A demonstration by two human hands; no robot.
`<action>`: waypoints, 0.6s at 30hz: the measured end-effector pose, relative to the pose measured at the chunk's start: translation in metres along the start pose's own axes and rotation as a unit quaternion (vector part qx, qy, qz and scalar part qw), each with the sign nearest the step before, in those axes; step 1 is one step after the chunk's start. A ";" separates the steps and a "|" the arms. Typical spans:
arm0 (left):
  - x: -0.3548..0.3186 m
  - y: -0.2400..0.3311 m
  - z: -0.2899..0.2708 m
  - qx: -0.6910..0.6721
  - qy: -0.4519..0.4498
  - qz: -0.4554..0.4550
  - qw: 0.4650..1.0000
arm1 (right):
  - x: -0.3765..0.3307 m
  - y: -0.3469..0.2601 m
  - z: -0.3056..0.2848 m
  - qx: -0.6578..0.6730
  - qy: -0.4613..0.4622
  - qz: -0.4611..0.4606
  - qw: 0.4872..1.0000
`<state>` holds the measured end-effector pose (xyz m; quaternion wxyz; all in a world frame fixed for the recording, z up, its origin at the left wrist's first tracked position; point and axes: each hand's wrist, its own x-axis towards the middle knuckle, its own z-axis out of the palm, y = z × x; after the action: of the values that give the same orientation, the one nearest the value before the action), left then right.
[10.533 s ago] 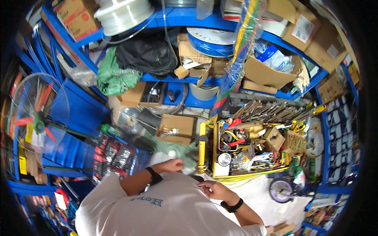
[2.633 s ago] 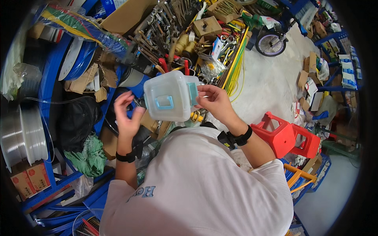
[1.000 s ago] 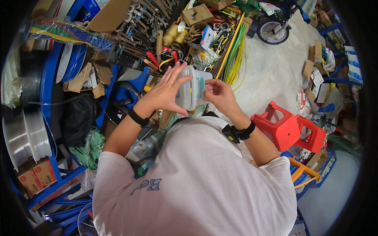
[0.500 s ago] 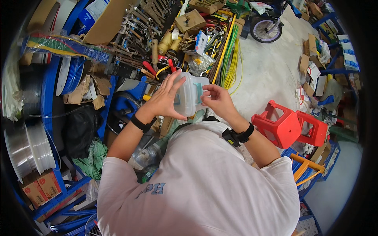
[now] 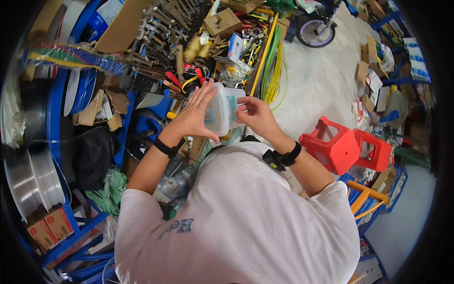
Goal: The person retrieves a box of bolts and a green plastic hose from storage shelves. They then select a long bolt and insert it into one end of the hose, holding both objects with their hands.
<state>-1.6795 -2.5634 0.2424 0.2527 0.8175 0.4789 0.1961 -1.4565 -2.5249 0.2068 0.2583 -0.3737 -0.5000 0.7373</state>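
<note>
A translucent plastic box (image 5: pixel 220 112) is held in the air in front of the person's chest, tipped so that its pale lid (image 5: pixel 218 102) turns toward the left palm and a teal latch (image 5: pixel 232 107) faces the right fingers. Taking the box as the centre of a clock, the left hand (image 5: pixel 193 116) is at nine: fingers spread wide along the lid side and thumb at the near edge, it grips the box between them. At three, the right hand (image 5: pixel 258 116) has bent fingers and thumb at the latch; whether they pinch it or only press against it cannot be told. Both wrists wear black bands, the right one (image 5: pixel 282 158) carrying a small device. The person's white T-shirt (image 5: pixel 241 208) fills six o'clock. Toward eleven lie rows of wrenches (image 5: pixel 165 28), with red-handled pliers (image 5: pixel 172 79) nearer at ten. A wooden block (image 5: pixel 222 21) sits at twelve, and a clear bag (image 5: pixel 236 73) lies close by at one. Yellow and green cables (image 5: pixel 274 75) run at two, a bicycle wheel (image 5: pixel 316 31) standing farther out between one and two. Red plastic stools (image 5: pixel 333 146) are near four, while a black bag (image 5: pixel 97 156) and a large pale spool (image 5: pixel 35 184) are at eight
</note>
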 end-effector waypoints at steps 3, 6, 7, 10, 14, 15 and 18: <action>-0.013 -0.010 0.001 -0.163 0.108 -0.088 0.977 | -0.002 0.000 -0.012 0.018 0.013 -0.005 1.000; -0.049 -0.045 0.035 -0.228 0.326 -0.238 0.886 | -0.006 -0.002 -0.024 0.024 0.059 0.007 0.998; -0.063 -0.057 0.053 -0.231 0.331 -0.239 0.883 | -0.006 0.000 -0.029 0.025 0.074 0.018 0.997; -0.090 -0.066 0.085 -0.254 0.340 -0.406 0.809 | -0.004 0.002 -0.041 0.020 0.092 0.030 0.995; -0.088 -0.043 0.109 -0.405 0.273 -0.407 0.772 | -0.001 0.002 -0.053 0.010 0.085 0.033 0.996; -0.086 -0.045 0.114 -0.400 0.258 -0.385 0.791 | 0.000 0.004 -0.056 0.005 0.087 0.027 0.996; -0.076 -0.041 0.112 -0.499 0.259 -0.395 0.727 | 0.005 0.007 -0.062 0.032 0.104 0.035 0.993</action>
<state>-1.6795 -2.6385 0.1225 0.5453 0.2284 0.6381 0.4932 -1.4093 -2.4896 0.1852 0.2949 -0.4569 -0.4334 0.7186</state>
